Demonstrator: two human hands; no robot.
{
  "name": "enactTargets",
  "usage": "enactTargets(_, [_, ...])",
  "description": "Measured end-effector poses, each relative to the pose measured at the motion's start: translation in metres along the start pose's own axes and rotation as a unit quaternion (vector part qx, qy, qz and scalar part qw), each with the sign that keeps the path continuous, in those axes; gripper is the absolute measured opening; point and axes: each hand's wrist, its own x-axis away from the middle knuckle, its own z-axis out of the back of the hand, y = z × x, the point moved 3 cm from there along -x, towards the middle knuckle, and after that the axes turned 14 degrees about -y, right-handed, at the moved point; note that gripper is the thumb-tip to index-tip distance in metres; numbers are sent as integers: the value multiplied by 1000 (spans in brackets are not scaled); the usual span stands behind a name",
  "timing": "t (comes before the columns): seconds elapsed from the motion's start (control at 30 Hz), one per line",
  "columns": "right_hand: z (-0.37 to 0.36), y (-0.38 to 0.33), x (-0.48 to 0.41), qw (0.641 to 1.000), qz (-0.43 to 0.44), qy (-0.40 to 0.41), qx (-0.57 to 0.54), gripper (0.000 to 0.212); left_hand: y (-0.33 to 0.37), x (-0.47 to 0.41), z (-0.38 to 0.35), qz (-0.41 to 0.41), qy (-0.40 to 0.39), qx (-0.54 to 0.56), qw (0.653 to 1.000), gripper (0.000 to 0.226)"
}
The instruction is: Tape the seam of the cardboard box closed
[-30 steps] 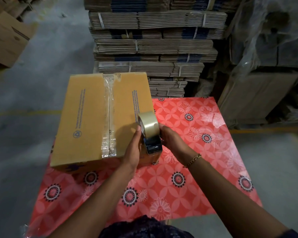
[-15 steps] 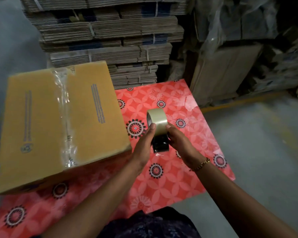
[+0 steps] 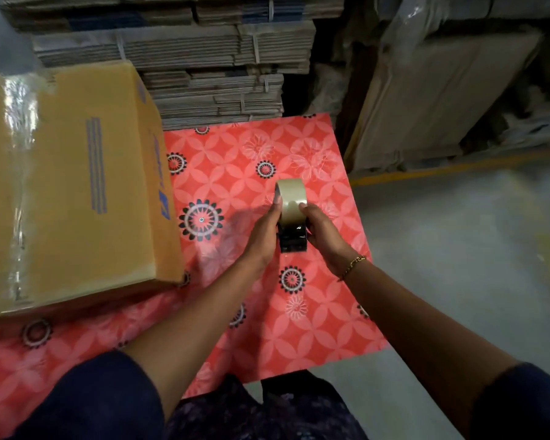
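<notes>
A closed brown cardboard box [image 3: 73, 185] sits at the left on a red flowered table [image 3: 315, 312]. A shiny strip of clear tape [image 3: 18, 173] runs along its top seam near the frame's left edge. To the right of the box, above the table, I hold a tape dispenser [image 3: 291, 217] with a beige roll on a black body. My left hand [image 3: 264, 233] grips its left side and my right hand [image 3: 323, 230] grips its right side. Both hands are apart from the box.
Bundled stacks of flattened cardboard [image 3: 204, 58] rise just behind the table. Plastic-wrapped cardboard sheets [image 3: 442, 100] lean at the back right. Grey concrete floor [image 3: 473, 265] with a yellow line lies to the right.
The view has swung right, so the box now lies at the far left. Both hands carried the tape dispenser away from the box, rightward over the table.
</notes>
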Motion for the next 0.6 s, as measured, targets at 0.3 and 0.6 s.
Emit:
enactTargets(0.3, [24, -19, -58, 1000, 1, -9, 30, 46, 21, -52, 3, -11, 25, 28, 999, 39])
enactTargets(0.6, [28, -4, -77, 997, -33, -18, 65, 43, 5, -65, 12, 10, 28, 63, 998, 54])
